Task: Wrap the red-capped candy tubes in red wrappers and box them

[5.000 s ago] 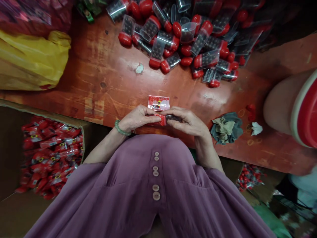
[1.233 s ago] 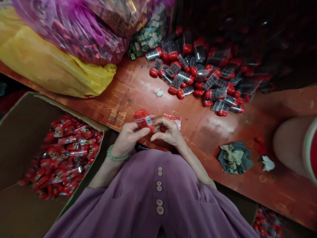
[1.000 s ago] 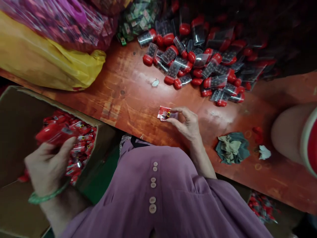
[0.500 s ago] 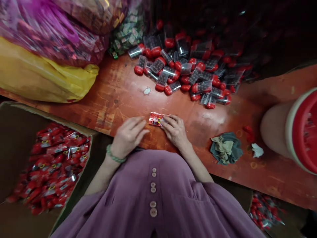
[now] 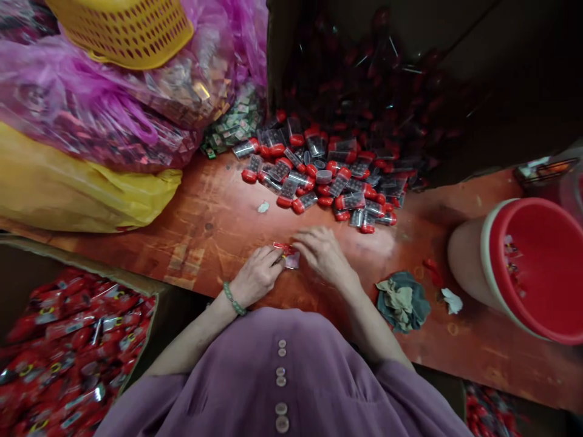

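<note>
Both hands lay on the red worktop [image 5: 214,224] at its near edge, meeting over a small red wrapper [image 5: 286,255]. The left hand [image 5: 257,276] pinched the wrapper's left end, grip closed on it. The right hand [image 5: 323,255] lay flat at the wrapper's right end, fingers extended and touching it; whether that grip was closed could not be told. The wrapper rested on the worktop between the two hands.

At 12 o'clock from the hands lay a pile of red-capped tubes [image 5: 319,176], well apart. At 3 o'clock were a rag [image 5: 401,300] and, beyond it, a red bucket [image 5: 523,267]. At 10 o'clock sat a yellow bag [image 5: 77,194], with a pink bag [image 5: 100,115] behind it. At 8 o'clock, below the worktop, a box [image 5: 68,346] held red packets.
</note>
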Tool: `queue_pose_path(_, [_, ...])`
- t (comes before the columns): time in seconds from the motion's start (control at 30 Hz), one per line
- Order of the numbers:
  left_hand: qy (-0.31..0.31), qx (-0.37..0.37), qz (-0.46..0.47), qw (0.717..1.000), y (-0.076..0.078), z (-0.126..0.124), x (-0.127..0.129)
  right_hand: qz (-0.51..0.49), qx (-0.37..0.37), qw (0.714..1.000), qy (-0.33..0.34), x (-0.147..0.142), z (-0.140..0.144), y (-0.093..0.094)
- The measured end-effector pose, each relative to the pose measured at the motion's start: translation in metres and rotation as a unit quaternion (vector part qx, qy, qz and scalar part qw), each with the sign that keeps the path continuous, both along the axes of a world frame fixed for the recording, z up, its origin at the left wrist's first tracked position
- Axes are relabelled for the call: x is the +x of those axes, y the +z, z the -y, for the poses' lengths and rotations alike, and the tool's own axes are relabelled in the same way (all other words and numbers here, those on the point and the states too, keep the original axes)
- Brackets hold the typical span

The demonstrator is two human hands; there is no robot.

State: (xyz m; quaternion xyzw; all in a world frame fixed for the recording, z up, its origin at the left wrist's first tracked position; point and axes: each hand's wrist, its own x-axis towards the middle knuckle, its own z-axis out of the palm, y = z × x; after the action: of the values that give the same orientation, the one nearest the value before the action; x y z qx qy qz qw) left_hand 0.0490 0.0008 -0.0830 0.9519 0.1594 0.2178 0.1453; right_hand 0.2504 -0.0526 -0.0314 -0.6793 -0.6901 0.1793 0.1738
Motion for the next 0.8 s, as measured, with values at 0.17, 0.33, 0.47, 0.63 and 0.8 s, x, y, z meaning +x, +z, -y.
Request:
queue_pose_path(0.17, [-0.002,-0.054,-0.059,0.997,0.01,-0.001,0.008,0.082,0.028,0.993,-0.084,0.007,-0.083,0.002])
queue_pose_path(0.33, [0.02,-0.042,-0.131,0.99,0.019,0.002,0.014,0.103,-0.004,0.989,-0.103,0.002,-0.122,-0.008])
queue_pose_path(0.47, [0.014,-0.047,-0.175,0.983,0.024,0.003,0.016,0.061,0.004,0.994,-0.086,0.001,-0.12,-0.009])
queue_pose_path(0.63, [0.029,-0.039,-0.138,0.989,0.023,0.005,0.018,-0.011,0.019,0.997,-0.078,-0.003,-0.088,-0.011])
queue_pose_path(0.8, [0.081,-0.07,-0.034,0.994,0.015,-0.002,0.019,-0.207,0.038,0.966,-0.149,-0.002,-0.037,-0.022])
